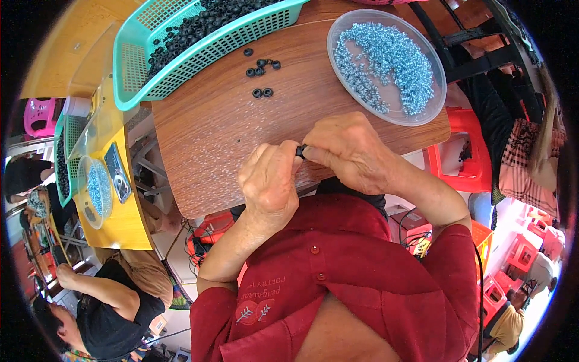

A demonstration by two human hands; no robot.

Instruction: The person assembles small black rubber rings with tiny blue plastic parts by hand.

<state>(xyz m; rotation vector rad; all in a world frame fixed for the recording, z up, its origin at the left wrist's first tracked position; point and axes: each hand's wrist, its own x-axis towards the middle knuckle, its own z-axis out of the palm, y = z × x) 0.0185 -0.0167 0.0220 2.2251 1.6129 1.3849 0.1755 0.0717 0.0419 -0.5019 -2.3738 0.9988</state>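
A small black round part [300, 151], seemingly a rubber or plastic ring, is pinched between my two hands above the table's near edge. My left hand [265, 181] has its fingers closed on the left side of it. From the right, my right hand [353, 151] grips it with thumb and curled fingers; the fingertips hide most of the part, and I cannot tell whether a smaller piece is held too. Beyond my hands, several loose black rings [258, 93] lie in small groups on the brown wood-grain table [205, 151].
A teal mesh basket [126, 72] of black rings stands at the far left. At the far right is a round transparent tray [437, 99] with many small pale-blue pieces. A yellow table [129, 226] and a seated person [114, 308] are left; a red stool [467, 151] is right.
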